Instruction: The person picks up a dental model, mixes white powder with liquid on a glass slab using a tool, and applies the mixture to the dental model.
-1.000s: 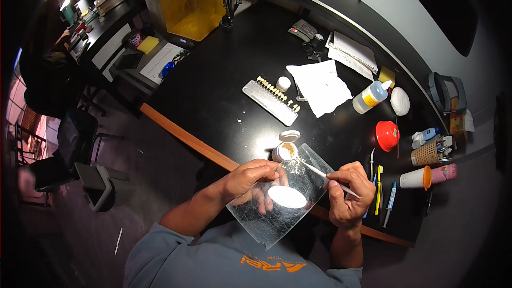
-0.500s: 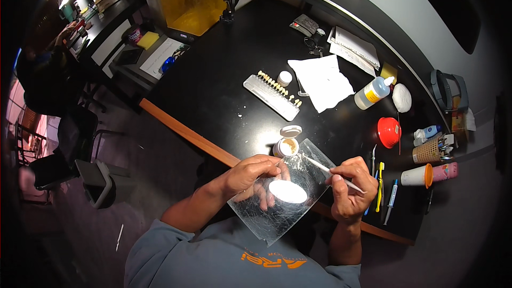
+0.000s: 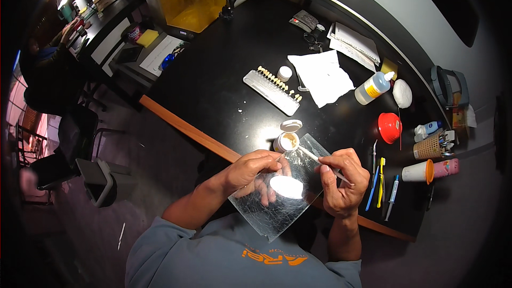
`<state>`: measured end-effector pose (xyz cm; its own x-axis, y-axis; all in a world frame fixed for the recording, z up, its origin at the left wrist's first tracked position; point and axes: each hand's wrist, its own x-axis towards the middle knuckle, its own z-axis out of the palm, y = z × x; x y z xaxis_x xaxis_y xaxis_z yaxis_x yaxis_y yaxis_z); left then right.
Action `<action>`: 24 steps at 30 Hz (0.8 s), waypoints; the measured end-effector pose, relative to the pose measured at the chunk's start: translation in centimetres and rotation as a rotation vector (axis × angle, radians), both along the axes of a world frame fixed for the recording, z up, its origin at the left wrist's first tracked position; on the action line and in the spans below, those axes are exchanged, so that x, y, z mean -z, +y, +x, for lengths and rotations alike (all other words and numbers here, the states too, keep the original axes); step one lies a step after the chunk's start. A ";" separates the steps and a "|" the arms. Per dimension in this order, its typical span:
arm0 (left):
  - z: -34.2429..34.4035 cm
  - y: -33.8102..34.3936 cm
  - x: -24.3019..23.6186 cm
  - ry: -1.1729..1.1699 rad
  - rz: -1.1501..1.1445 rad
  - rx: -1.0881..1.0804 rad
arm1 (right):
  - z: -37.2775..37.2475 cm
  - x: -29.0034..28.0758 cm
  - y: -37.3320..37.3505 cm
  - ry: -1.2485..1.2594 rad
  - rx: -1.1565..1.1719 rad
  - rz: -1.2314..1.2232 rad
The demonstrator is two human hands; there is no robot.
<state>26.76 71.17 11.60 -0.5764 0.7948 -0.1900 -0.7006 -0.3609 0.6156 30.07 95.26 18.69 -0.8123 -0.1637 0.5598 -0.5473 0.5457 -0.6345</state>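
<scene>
Nearest the camera wearer, a soft grey-blue shirt [image 3: 208, 258] bears an orange print across its chest. Above it, tilted across the table edge, is a clear, stiff rectangular plate [image 3: 266, 218], glossy and densely scratched, with a white oval of glare in its middle and pale crumbs of powder near its far corner. The left hand [image 3: 248, 172] is closed on the plate's left side, thumb on top, the fingers showing through from beneath. The right hand [image 3: 344, 181] is curled, thumb and fingers pinched round a slim, smooth white stick [image 3: 309, 154]; its tip is at the plate's far corner, by the jar, though whether it touches cannot be told.

Just beyond that corner stands a small round white jar [image 3: 278, 145], its hinged lid [image 3: 291, 126] raised, grainy tan powder inside. Beneath it spreads the black, faintly shiny table [image 3: 218, 74], edged in orange-brown wood. To the right sits a glossy red bowl [image 3: 389, 128]. Farther off lie a strip of tooth-shaped tabs [image 3: 272, 93] and a creased white sheet [image 3: 321, 77], with a translucent bottle [image 3: 373, 88] beside the sheet. Farthest is a boxy amber see-through cover [image 3: 194, 2].
</scene>
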 end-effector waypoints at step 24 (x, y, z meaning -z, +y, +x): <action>1.1 3.1 -1.0 0.127 -0.134 0.072 | 3.2 0.3 3.3 0.053 0.059 -0.126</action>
